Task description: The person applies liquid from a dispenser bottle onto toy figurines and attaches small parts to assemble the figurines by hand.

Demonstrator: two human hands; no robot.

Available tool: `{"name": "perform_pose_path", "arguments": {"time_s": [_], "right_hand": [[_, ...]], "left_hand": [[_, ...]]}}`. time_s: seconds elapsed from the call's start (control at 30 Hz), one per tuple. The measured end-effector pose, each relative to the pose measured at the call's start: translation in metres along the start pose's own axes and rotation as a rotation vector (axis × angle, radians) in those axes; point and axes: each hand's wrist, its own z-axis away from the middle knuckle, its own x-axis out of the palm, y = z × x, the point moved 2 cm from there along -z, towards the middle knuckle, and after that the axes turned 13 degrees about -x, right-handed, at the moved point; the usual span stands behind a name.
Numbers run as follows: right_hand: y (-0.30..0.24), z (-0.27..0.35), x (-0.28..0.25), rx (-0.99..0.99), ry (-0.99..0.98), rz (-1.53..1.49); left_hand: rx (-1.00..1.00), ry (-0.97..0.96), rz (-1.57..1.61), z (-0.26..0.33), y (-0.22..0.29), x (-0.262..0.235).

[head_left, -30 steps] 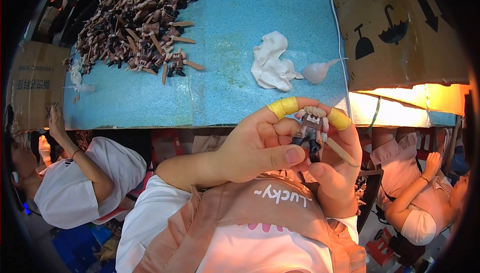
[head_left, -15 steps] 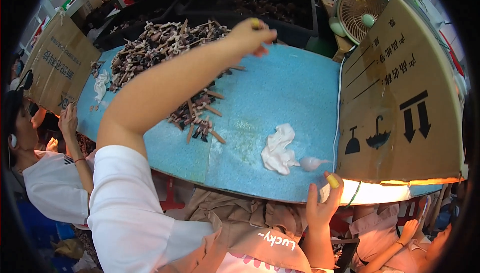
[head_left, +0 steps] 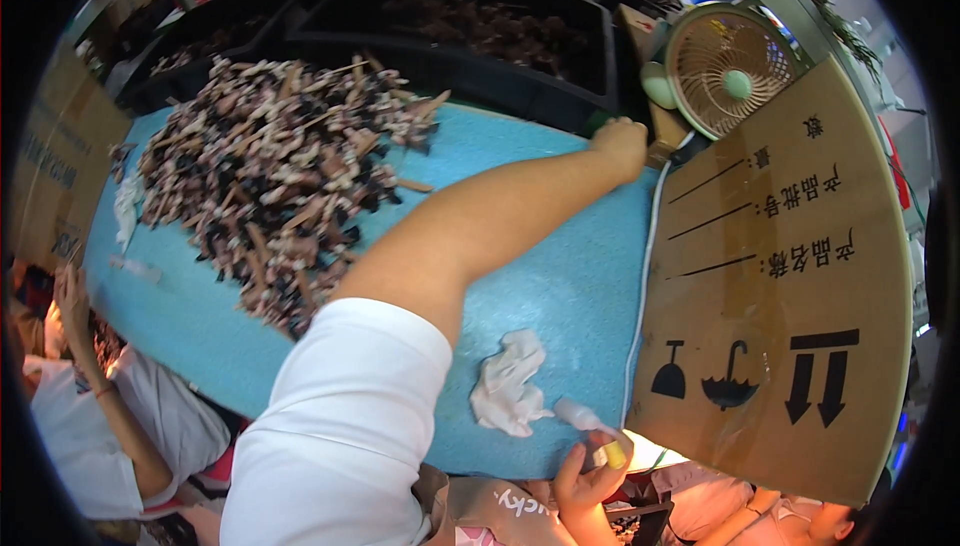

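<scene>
"Left hand [head_left: 618, 151] swung right since last frame — now near the fan [head_left: 737, 83] and black bin [head_left: 480, 81]. Fingers?"
"Curled; can't tell if they hold anything. Right hand [head_left: 590, 481]: thumb and taped finger narrow, grip unclear, right beside the squeeze bottle [head_left: 575, 413]."
"Figures [head_left: 270, 156]?"
"Heaped on the blue table's [head_left: 540, 246] left. Writing: black characters and symbols on the carton [head_left: 770, 316]; apron [head_left: 480, 506] — white lettering, partly hidden."

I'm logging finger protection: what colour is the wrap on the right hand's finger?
Yellow; the finger wrap on the right hand shows best in the head view.
</scene>
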Motion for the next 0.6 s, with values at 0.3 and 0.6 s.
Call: {"name": "perform_pose_path", "arguments": {"time_s": [0.3,0.6], "right_hand": [[0.001,-0.008,-0.002,-0.020,-0.036,0.024],[0.003,-0.030,-0.003,-0.010,0.005,-0.040]], "left_hand": [[0.244,0.035,-0.475,-0.080,0.010,0.022],[0.861,0.573,-0.237,-0.096,0.062,0.050]]}}
